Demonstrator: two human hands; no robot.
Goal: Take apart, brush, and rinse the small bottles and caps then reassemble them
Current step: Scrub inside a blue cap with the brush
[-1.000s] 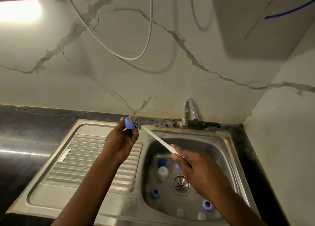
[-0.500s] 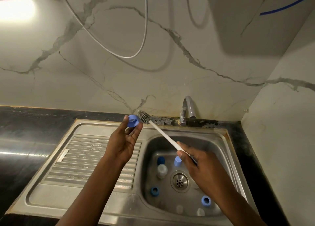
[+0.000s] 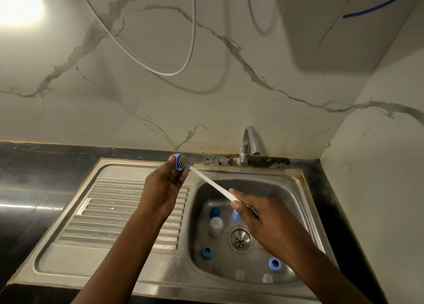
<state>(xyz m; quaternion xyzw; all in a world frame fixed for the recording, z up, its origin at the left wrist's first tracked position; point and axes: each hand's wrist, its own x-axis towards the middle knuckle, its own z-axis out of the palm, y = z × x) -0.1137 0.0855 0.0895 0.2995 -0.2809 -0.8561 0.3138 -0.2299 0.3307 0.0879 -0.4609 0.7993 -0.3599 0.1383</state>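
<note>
**Cap brushing at a steel sink, head view.** A blue cap is pinched between the thumb and fingertips of the left hand, which is raised over the far end of the ribbed drainboard. The grey bristle head of a bottle brush is set against the cap; how far it enters cannot be told. The brush's white handle slopes down to the right and is grasped near its lower end by the curled fingers of the right hand, held above the sink basin.

In the basin, a small clear bottle lies left of the drain, with a dark blue cap at its far end. A light blue cap is partly hidden by the right hand. Two loose blue caps lie nearer the front wall, and two clear bottles rest against it. A chrome faucet stands behind the basin.
</note>
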